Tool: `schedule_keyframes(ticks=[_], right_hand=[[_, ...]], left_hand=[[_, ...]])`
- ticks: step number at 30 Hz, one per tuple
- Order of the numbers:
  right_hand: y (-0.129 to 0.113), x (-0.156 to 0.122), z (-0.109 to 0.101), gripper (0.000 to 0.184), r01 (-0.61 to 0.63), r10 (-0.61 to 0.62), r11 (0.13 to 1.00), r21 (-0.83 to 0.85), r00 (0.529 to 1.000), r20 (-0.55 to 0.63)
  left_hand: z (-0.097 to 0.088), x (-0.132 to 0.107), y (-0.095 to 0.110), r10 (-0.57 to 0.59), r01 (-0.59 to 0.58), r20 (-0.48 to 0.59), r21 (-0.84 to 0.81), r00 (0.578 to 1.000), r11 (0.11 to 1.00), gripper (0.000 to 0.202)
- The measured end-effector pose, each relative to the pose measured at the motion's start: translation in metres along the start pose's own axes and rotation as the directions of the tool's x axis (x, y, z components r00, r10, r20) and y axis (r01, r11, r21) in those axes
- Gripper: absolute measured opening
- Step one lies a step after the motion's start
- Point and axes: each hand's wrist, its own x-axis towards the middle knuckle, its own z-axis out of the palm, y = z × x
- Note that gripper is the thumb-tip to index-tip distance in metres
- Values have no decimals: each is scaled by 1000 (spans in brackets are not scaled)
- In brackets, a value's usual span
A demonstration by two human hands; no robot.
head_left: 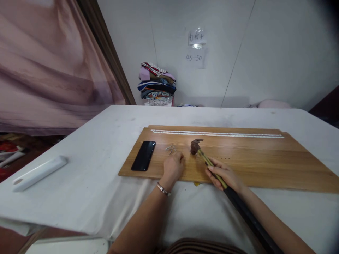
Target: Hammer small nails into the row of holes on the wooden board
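My right hand point(225, 174) is wrapped round the handle of a claw hammer point(212, 165), partway along its yellowish shaft. The hammer's rusty brown head point(195, 146) is over the wooden board point(254, 151), claw turned up; I cannot tell whether it touches the wood. Close to the board's front edge, my left hand point(174, 165) has its fingers curled together, and what they hold, if anything, is hidden. Just beyond its knuckles lies a small group of loose nails point(171, 148). Left of them a black phone point(143, 156) rests on the board.
Two white measuring strips point(217, 134) run along the board's back. A row of small dark marks point(224, 158) sits right of the hammer. The white table point(87, 151) carries a long white plastic object point(39, 173) at left. Folded cloths point(157, 84) are stacked by the wall.
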Motion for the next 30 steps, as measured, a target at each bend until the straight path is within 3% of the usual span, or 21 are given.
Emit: schedule_keyframes(ticks=[12, 22, 30], right_hand=[[-3, -4, 3, 46, 16, -16, 1000, 12, 1000, 2], [4, -1, -2, 55, -15, 15, 1000, 4, 1000, -2], [-5, -4, 3, 53, 20, -20, 1000, -2, 1000, -14]], left_hand=[[1, -1, -1, 6, -6, -1, -14, 1000, 1000, 15], [1, 0, -1, 9, -9, -1, 2, 1000, 1000, 16], [0, 0, -2, -5, 6, 27, -9, 1000, 1000, 16]])
